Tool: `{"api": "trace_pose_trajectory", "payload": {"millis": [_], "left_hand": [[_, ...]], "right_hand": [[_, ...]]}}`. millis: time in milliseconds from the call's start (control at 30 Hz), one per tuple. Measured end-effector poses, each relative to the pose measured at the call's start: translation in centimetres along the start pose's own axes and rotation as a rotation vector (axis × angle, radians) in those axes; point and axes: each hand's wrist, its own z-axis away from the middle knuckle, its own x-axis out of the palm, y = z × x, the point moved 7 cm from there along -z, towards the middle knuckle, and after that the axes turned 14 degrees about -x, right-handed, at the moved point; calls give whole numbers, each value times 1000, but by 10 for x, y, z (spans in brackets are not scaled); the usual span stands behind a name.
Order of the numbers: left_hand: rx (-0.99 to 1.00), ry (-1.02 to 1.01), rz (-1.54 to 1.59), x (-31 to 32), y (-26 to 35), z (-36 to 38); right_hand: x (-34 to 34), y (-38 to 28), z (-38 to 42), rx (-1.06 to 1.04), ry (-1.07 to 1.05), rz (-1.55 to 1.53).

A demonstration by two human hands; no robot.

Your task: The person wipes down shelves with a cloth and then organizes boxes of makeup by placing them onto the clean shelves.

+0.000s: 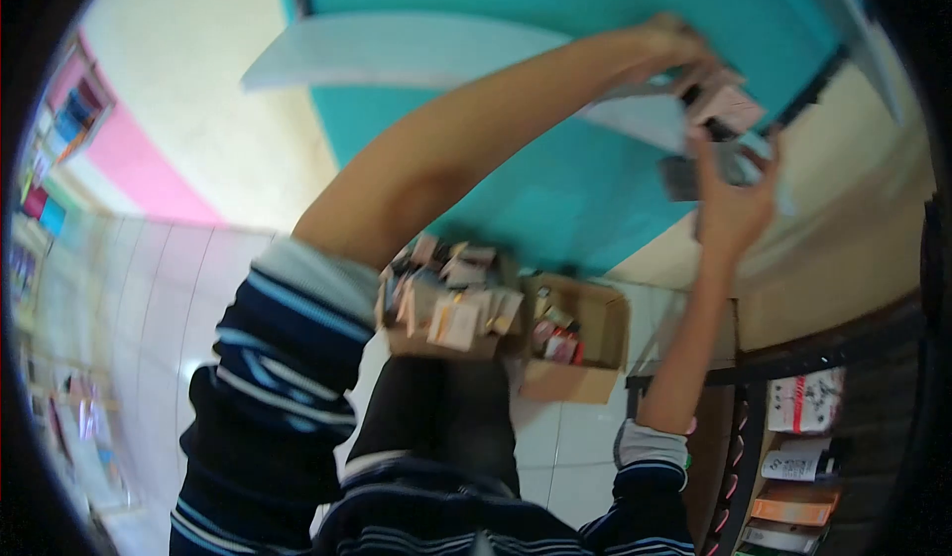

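Note:
Above the white wall shelf (416, 50), at its right end, my left hand (676, 45) is closed on small pale pink boxes (729, 108). Its fingertips are partly hidden behind them. From below, my right hand (739, 204) reaches up with thumb and fingers around the lower side of the same boxes. A grey, partly see-through item (679, 177) sits beside my right thumb; blur hides what it is. Dark patches show on the boxes, too smeared to read.
On the tiled floor stand an open carton full of small boxes (456, 318) and another carton (595, 333) with a few small packages. A dark rack (744, 457) at lower right holds packaged goods (803, 402). Behind the shelf is a teal wall (565, 189).

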Motion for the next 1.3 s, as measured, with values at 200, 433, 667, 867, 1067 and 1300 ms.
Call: {"api": "trace_pose_trajectory", "payload": {"millis": [200, 433, 667, 867, 1067, 1300], "left_hand": [[611, 430, -296, -70, 3, 179], [-521, 874, -560, -42, -274, 318], [-683, 737, -847, -19, -380, 264], [-469, 633, 236, 74, -347, 249], [-480, 640, 85, 96, -351, 266], [-470, 594, -321, 75, -321, 258]], "right_hand": [[-68, 21, 77, 17, 252, -210], [-53, 49, 218, 389, -142, -253], [16, 118, 275, 989, 103, -992], [100, 69, 288, 1137, -245, -1522], [71, 89, 393, 1472, -295, -1028], [80, 121, 422, 1267, -435, -808]]}}
